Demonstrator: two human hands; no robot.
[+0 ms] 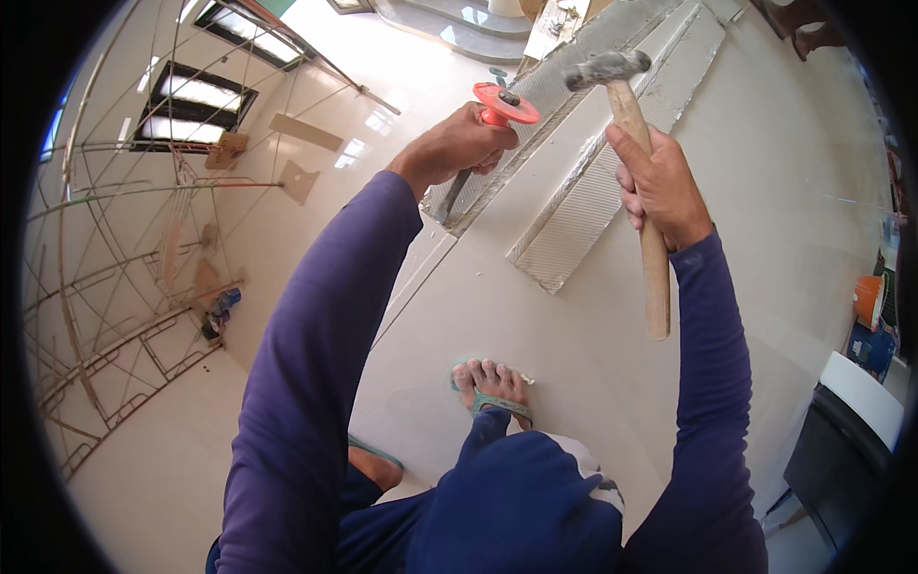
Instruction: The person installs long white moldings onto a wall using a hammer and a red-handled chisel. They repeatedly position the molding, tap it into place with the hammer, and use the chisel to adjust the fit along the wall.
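Observation:
My left hand (459,148) is wrapped round a chisel with an orange-red round hand guard (493,101). Its metal blade (453,199) slants down to the near end of a rough, mortar-covered strip (478,191) in the floor. On the right, my right hand (669,187) grips the wooden handle of a hammer (656,282). The hammer's grey, worn head (608,69) is raised to the right of the chisel, apart from it. Between and beyond my hands lies a loose tile strip (566,239) with a ridged surface and a ragged edge.
Metal scaffolding (105,277) stands at the left by dark-framed windows (191,103). Curved steps (459,29) rise at the back. A black chair (832,459) and an orange bucket (868,298) are at the right. Another person's feet (808,27) show at the far right.

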